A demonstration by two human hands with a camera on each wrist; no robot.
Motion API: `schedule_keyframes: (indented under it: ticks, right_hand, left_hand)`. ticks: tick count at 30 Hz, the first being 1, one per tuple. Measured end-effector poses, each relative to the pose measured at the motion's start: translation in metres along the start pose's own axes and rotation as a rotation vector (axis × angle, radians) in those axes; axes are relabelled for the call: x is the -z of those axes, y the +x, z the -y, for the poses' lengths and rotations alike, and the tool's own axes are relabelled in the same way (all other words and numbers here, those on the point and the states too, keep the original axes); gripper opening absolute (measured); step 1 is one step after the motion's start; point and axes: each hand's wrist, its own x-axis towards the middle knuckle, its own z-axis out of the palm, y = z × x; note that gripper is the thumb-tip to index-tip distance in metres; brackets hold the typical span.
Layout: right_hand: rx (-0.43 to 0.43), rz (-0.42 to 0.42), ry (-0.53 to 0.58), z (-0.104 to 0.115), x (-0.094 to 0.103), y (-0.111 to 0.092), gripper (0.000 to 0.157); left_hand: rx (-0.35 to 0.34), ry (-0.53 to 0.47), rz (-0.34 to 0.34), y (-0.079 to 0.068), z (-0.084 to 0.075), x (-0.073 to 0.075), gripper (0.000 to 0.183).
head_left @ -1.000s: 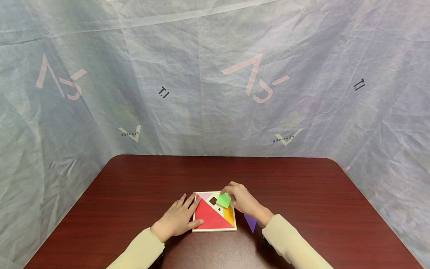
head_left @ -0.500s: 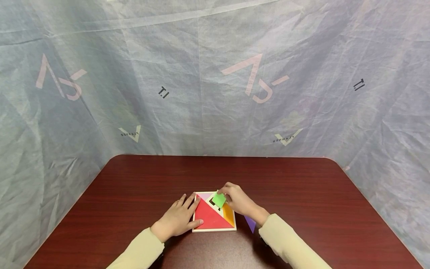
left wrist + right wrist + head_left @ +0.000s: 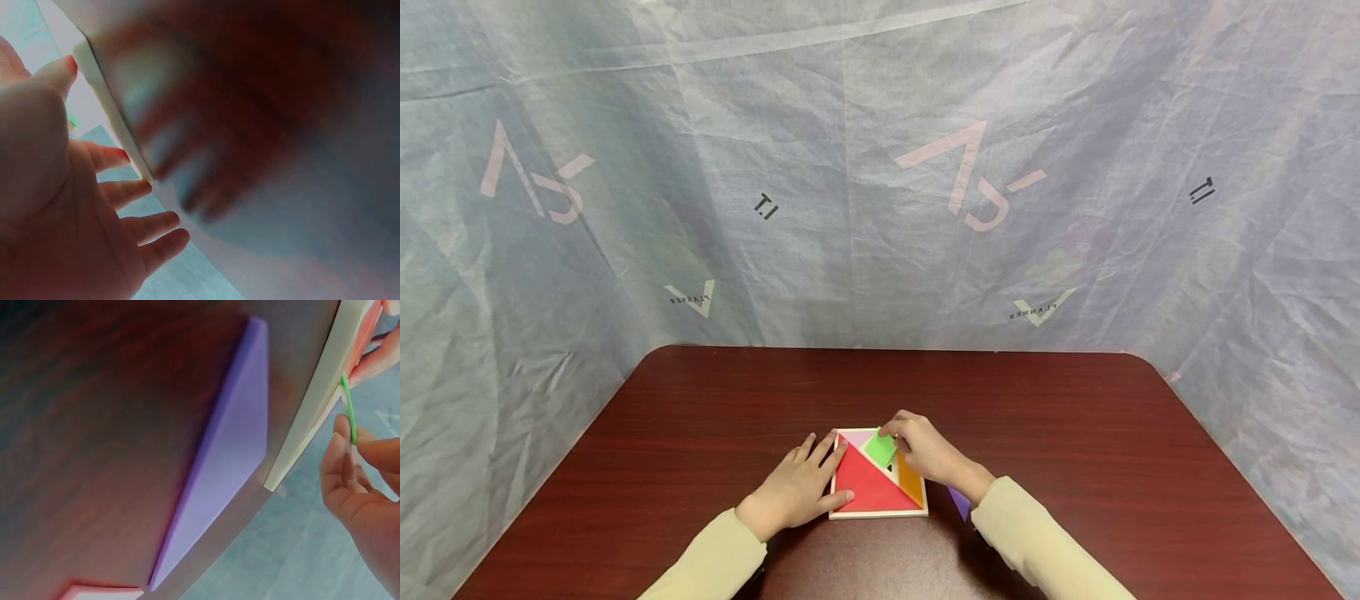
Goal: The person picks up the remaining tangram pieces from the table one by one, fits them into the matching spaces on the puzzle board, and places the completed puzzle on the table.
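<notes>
A square tangram tray point(image 3: 880, 514) with a pale frame lies on the table. In it sit red area point(image 3: 871, 487), an orange piece point(image 3: 912, 483) and a lilac piece point(image 3: 854, 436). My left hand point(image 3: 792, 490) rests spread along the tray's left edge, its thumb tip on the red. My right hand point(image 3: 931, 452) pinches a green square piece point(image 3: 882, 451) by its edge over the tray's upper part. In the right wrist view the green piece point(image 3: 349, 409) tilts up from the tray, one end low at it. A purple triangle point(image 3: 231, 444) lies beside the tray, partly under my right forearm in the head view.
The dark red-brown table point(image 3: 737, 392) extends around the tray. A pale piece with a reddish edge point(image 3: 103, 592) shows at the bottom of the right wrist view. Grey printed cloth point(image 3: 850, 275) hangs behind and beside the table.
My right hand has moved left with the green piece, which now covers the dark square hole in the tray. The left hand has stayed in place.
</notes>
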Motion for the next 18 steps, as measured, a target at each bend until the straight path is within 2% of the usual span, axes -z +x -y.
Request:
schedule_keyframes:
  ticks: [13, 18]
  right_hand:
    - [-0.014, 0.117, 0.003, 0.0017, 0.0019, -0.0026, 0.031]
    - [-0.028, 0.144, -0.047, 0.0035, 0.0023, -0.0035, 0.030]
  left_hand:
    - [0.009, 0.006, 0.012, 0.0023, 0.0033, -0.0031, 0.072]
    - [0.011, 0.001, 0.011, 0.0023, 0.0033, -0.0034, 0.072]
